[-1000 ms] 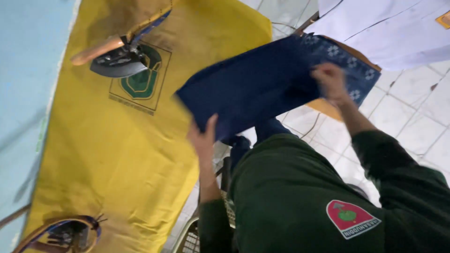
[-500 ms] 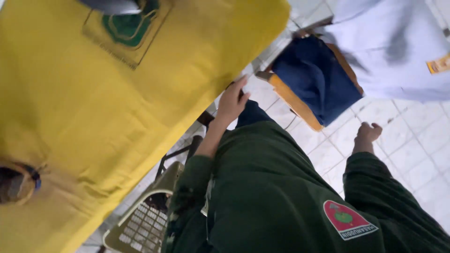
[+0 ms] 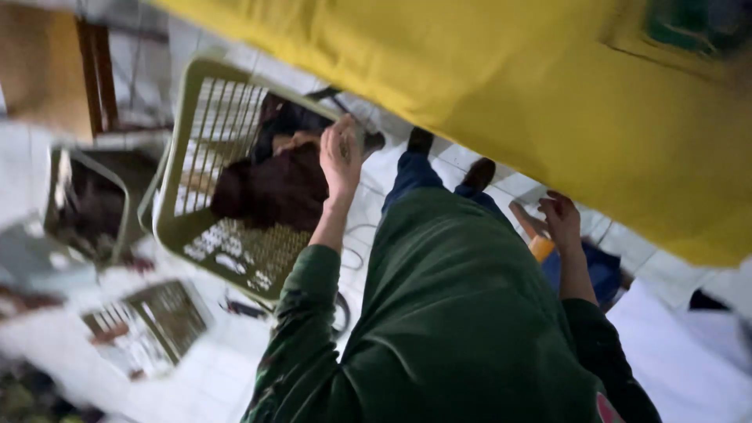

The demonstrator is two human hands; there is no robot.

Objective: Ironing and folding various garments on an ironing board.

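Since a moment ago the left hand (image 3: 341, 157) has dropped from the yellow cloth (image 3: 501, 86) to the laundry basket (image 3: 205, 235), fingers open over the dark clothes (image 3: 270, 188) just beyond; right hand (image 3: 562, 221) hangs loosely curled, farther off.

Yellow cloth (image 3: 501, 86); white tiled floor (image 3: 211, 376)

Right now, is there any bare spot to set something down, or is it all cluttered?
Bare white tiled floor shows below the green laundry basket, beside the left sleeve. The basket is crowded with dark clothes, where the left hand reaches. The yellow cloth looks mostly bare. Near the right hand, a blue garment fills the floor.
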